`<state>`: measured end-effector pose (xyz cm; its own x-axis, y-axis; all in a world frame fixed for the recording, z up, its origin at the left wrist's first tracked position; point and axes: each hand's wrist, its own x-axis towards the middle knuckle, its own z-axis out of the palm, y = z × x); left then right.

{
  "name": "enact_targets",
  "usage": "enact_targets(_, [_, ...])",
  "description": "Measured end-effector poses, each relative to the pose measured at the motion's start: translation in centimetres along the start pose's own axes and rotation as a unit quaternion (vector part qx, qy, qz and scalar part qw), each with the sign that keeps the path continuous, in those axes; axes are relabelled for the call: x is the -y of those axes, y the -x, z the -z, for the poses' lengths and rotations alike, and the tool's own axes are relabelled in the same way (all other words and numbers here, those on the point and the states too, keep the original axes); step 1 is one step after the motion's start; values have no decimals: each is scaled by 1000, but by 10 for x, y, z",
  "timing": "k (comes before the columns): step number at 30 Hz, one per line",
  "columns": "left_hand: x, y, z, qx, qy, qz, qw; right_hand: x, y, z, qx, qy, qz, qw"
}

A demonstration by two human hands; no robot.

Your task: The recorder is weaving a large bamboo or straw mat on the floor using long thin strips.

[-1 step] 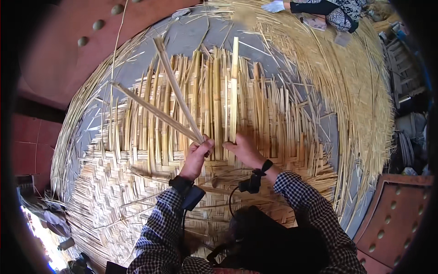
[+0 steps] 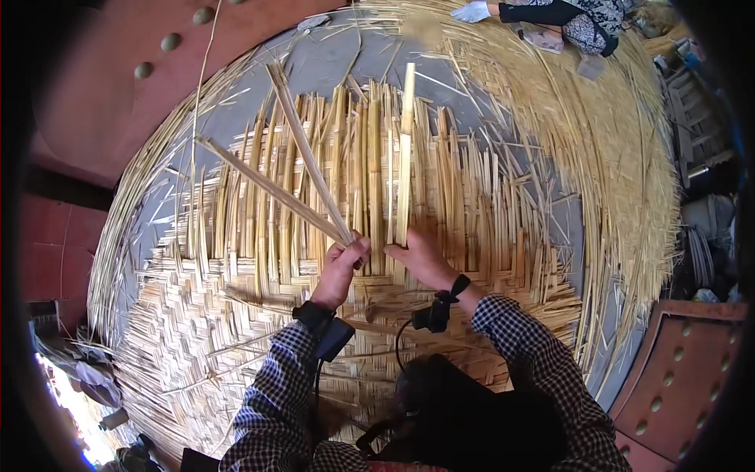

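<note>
My left hand point(image 2: 344, 267) is closed round the near ends of two split cane strips, which fan out away from me: one strip point(image 2: 271, 189) slants far left, the other strip point(image 2: 308, 149) stands steeper. Just to its right, my right hand point(image 2: 425, 258) grips the lower end of a pale, flat cane strip point(image 2: 405, 157) pointing away from me. Both hands are over the edge of a woven cane mat point(image 2: 197, 330), where its weave gives way to loose lengthwise strips point(image 2: 372, 157). Part of my right fingers is hidden behind the strip.
Grey floor point(image 2: 314, 59) shows beyond the mat, with cane scraps on it. A larger woven mat point(image 2: 598, 157) lies at the far right. Another person's gloved hand point(image 2: 472, 11) rests at its top. Red studded panels point(image 2: 676, 377) stand at lower right and upper left.
The pale strip in my right hand has tipped slightly to the right at its far end. The two strips in my left hand have shifted a little rightward. Both hands stay nearly in place.
</note>
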<state>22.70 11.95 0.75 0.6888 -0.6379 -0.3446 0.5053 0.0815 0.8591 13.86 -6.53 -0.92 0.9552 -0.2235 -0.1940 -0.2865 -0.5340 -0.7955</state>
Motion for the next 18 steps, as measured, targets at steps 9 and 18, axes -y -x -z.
enact_targets(9, [22, -10, -9, 169, -121, 31, 978, 32, 58, 4, -36, 47, 247, 967])
enact_targets(18, [51, 56, 77, -146, -645, -162, 733, -17, 37, 43, -87, 389, 192, 897])
